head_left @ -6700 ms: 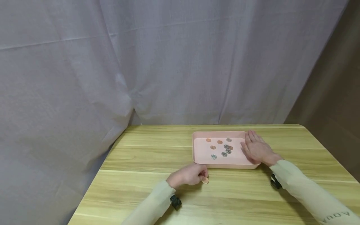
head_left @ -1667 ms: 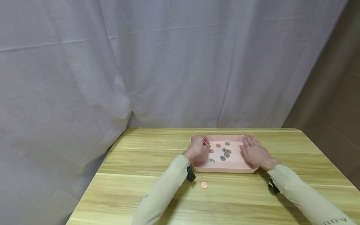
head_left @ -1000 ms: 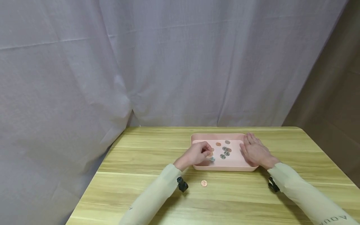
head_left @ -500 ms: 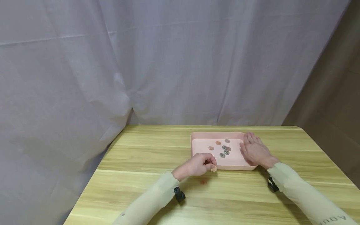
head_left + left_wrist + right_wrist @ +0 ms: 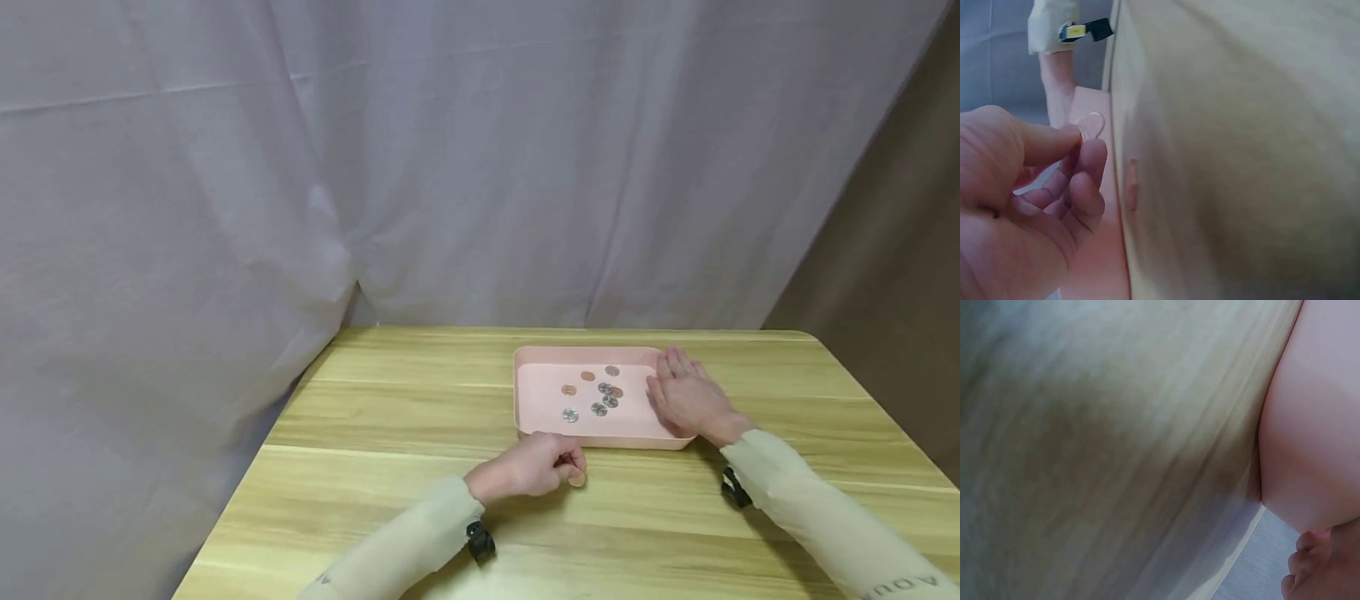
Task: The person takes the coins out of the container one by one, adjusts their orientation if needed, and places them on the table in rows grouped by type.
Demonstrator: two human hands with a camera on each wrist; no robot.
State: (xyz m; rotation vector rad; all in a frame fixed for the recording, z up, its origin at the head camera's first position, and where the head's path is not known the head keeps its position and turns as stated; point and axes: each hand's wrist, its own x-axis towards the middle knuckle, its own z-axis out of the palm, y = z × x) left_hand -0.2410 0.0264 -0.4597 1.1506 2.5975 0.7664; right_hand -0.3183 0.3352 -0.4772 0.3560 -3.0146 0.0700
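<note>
My left hand (image 5: 536, 467) is in front of the tray, low over the table, and pinches a copper-coloured coin (image 5: 1092, 126) between thumb and forefinger. In the left wrist view a second copper-coloured coin (image 5: 1133, 184) lies on the wooden table beyond the fingers; in the head view the hand hides it. Several silver and a few copper-coloured coins (image 5: 570, 415) lie scattered in the pink tray (image 5: 540, 396), some overlapping. My right hand (image 5: 690, 400) rests with straight fingers along the tray's right wall.
The wooden table (image 5: 375, 417) extends on both sides of the tray and in front of it. Behind it hangs a grey curtain (image 5: 480, 183). The tray's front wall (image 5: 630, 442) stands close behind my left hand.
My left hand has picked a copper-coloured coin from the tray's left side and carried it over the front wall toward me. Earlier it left another on the table. The right hand stays put.
</note>
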